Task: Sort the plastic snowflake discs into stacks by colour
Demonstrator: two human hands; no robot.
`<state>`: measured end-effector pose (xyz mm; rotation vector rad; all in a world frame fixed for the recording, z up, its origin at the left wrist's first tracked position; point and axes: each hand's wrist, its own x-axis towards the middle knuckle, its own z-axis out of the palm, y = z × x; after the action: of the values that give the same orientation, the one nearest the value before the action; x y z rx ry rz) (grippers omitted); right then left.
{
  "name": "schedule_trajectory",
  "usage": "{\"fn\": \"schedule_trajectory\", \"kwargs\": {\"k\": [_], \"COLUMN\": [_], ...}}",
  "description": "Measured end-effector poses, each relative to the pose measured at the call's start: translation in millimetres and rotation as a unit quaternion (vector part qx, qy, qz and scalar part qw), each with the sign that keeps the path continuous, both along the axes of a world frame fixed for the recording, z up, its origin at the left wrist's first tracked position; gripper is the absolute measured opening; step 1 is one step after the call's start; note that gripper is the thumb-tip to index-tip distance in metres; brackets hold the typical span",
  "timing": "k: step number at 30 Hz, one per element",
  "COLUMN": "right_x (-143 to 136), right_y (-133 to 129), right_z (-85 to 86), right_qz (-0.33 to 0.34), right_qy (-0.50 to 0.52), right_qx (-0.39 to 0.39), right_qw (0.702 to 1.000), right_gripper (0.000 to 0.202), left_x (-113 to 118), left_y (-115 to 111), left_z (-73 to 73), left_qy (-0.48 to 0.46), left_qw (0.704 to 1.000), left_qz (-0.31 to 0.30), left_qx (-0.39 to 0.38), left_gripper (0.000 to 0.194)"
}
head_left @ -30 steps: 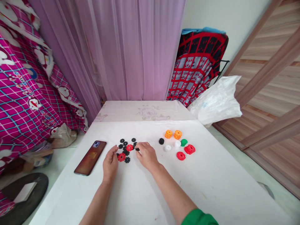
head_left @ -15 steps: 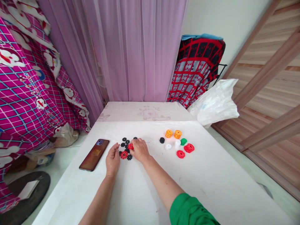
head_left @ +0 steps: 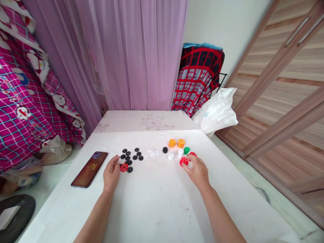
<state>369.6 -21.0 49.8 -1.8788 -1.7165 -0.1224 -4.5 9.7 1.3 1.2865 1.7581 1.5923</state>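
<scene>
"Doraemon" — printed on the pink fabric [head_left: 32, 116], left of the left grip [head_left: 111, 172]; white bag's [head_left: 215, 113] print — illegible.

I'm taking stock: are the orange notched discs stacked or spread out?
Stacked: the orange notched discs form two side-by-side piles, their rims showing one above another.

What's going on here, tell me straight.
A person's right hand has its fingers at a red disc on the white table; whether they grip it is unclear. The left hand is beside loose black discs, with another red disc among them. Orange stacks and a green piece lie beyond the right hand.
</scene>
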Motion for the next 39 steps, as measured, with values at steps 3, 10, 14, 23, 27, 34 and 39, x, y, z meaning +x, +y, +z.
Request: {"fn": "schedule_trajectory", "kwargs": {"k": [3, 10, 14, 23, 27, 34, 39], "right_x": [15, 11, 13, -68, -156, -230, -235], "right_y": [5, 11, 10, 6, 15, 34, 38], "right_z": [-4.7, -14.8, -15.8, 13.7, 11.6, 8.9, 7.7], "right_qz": [0.006, 0.009, 0.011, 0.135, 0.256, 0.362, 0.35], "right_qy": [-0.03, -0.065, -0.077, -0.006, 0.019, -0.028, -0.056], "right_qx": [-0.024, -0.051, -0.055, -0.004, -0.076, -0.103, -0.125], "right_qw": [0.999, 0.997, 0.995, 0.991, 0.964, 0.926, 0.927], "right_gripper": [0.021, 0.021, 0.021, 0.013, 0.012, 0.021, 0.021], "left_x": [0, -2, -2, 2, 1, -1, -1], "left_y": [0, -1, -1, -1, 0, 0, 0], "left_z": [-0.2, -1.2, -0.6, 5.8, 3.6, 2.1, 3.0], "left_qy": [-0.001, -0.018, -0.022, -0.16, -0.184, -0.227, -0.242], "left_qw": [1.0, 1.0, 1.0, 0.987, 0.983, 0.974, 0.97], "left_qz": [0.011, 0.019, 0.014, 0.012, 0.004, -0.008, -0.013], "left_qx": [-0.003, -0.006, -0.011, -0.005, 0.008, 0.02, 0.021], "left_gripper": [0.031, 0.033, 0.033, 0.028, 0.03, 0.029, 0.03]}}
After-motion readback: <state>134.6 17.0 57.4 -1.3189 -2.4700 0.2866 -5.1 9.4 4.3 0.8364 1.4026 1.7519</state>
